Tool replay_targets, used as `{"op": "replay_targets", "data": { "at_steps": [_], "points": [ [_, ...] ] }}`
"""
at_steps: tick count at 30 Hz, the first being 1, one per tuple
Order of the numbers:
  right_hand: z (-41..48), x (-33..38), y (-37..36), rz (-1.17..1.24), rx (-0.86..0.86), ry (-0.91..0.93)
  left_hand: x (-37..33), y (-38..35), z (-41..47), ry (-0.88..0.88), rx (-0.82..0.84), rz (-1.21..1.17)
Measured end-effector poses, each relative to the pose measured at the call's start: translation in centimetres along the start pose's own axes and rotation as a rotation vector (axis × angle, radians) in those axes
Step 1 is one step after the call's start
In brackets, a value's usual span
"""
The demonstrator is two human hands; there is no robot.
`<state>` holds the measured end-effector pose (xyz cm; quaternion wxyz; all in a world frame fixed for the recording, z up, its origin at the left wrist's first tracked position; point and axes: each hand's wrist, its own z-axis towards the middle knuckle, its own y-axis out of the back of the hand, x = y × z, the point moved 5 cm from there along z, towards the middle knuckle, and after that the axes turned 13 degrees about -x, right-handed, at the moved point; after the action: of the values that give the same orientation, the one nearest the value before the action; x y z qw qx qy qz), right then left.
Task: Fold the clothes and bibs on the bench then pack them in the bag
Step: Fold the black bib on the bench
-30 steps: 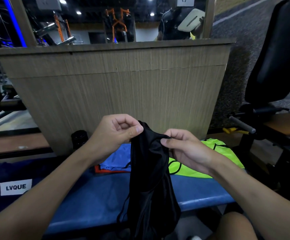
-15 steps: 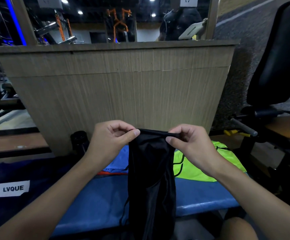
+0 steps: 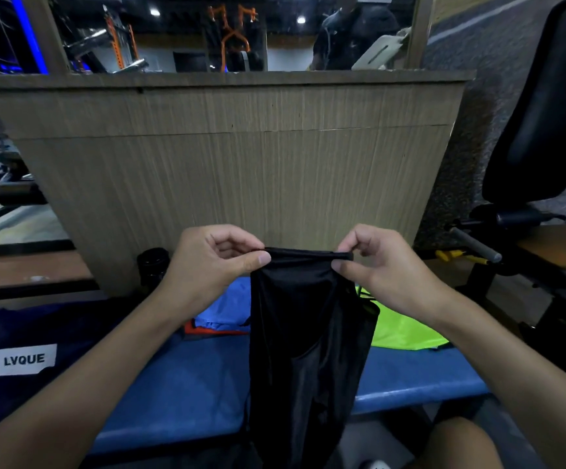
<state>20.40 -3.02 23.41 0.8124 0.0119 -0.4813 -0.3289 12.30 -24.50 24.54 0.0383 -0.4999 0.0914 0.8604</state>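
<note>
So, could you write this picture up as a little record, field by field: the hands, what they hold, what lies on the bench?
Left hand: pinches the top edge of the shiny black garment
Right hand: pinches the same edge, apart from the left hand
Garment: hangs down from both hands, in front of the bench
Bench: blue padded bench
On bench: neon yellow bib; light blue cloth over orange cloth
Far left: dark navy fabric with white LVQUE label, possibly the bag

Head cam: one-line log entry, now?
left hand: pinches black garment top edge | right hand: same edge | garment: hanging, blue bench behind
</note>
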Motion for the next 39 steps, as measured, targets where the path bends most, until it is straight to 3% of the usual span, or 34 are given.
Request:
{"op": "replay_targets", "data": {
  "at_steps": [6,9,14,19,24,28,31,35,39],
  "points": [
    [0.3,0.1,-0.3,0.155,-0.016,-0.036,0.0,0.0,0.2,0.033,0.011,-0.036],
    [0.1,0.2,-1.1,0.083,0.091,-0.038,-0.1,-0.4,0.0,0.064,0.053,-0.092],
    [0.2,0.0,-1.1,0.121,0.066,-0.085,-0.4,-0.3,0.3,0.022,0.007,-0.11],
    [-0.4,0.1,-1.5,0.127,0.178,-0.138,-0.6,-0.6,0.5,0.017,0.023,-0.135],
    [0.3,1.8,-1.3,0.11,0.04,-0.024,0.6,-0.9,0.0,0.094,-0.011,-0.211],
    [0.5,2.6,-1.4,0.137,0.03,0.012,2.2,-2.2,-1.1,0.207,0.101,-0.196],
    [0.4,2.3,-1.2,0.124,0.022,-0.003,2.5,-2.3,-1.4,0.226,0.054,-0.209],
    [0.4,1.8,-0.7,0.017,0.088,-0.009,2.1,-2.6,-1.1,0.187,0.097,-0.197],
    [0.9,2.8,-1.1,-0.26,0.209,0.078,1.9,-3.8,-1.0,0.128,0.169,-0.125]
  ]
}}
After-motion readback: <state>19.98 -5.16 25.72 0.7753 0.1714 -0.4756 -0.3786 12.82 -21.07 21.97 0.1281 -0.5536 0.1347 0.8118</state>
